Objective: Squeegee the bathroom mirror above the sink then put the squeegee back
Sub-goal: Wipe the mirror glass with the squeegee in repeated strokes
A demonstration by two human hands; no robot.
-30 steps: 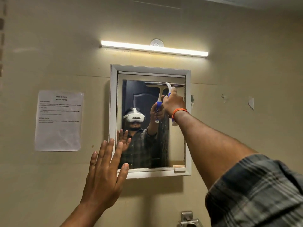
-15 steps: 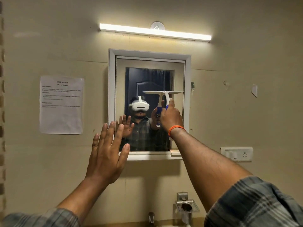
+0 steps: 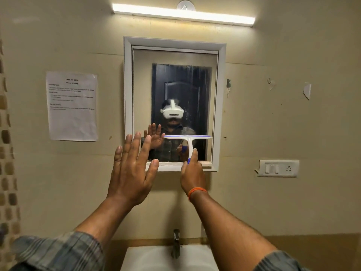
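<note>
A white-framed mirror (image 3: pixel 195 55) hangs on the beige wall above a white sink (image 3: pixel 148 259). My right hand (image 3: pixel 192 176) grips the blue-and-white handle of a white squeegee (image 3: pixel 188 138), whose blade lies level across the lower right part of the glass. My left hand (image 3: pixel 132 169) is raised with its fingers spread, in front of the mirror's lower left corner; whether it touches the wall or frame I cannot tell. The glass above the blade shows faint streaks.
A metal tap (image 3: pixel 175 243) rises behind the sink. A printed sheet (image 3: pixel 72 106) is stuck to the wall at the left. At the right sits a switch and socket plate (image 3: pixel 278 168). A tube light (image 3: pixel 183 15) glows above the mirror.
My right hand has drawn the squeegee down the right side of the mirror from the top edge to near the bottom. The view has tilted down, bringing the sink and tap into sight.
</note>
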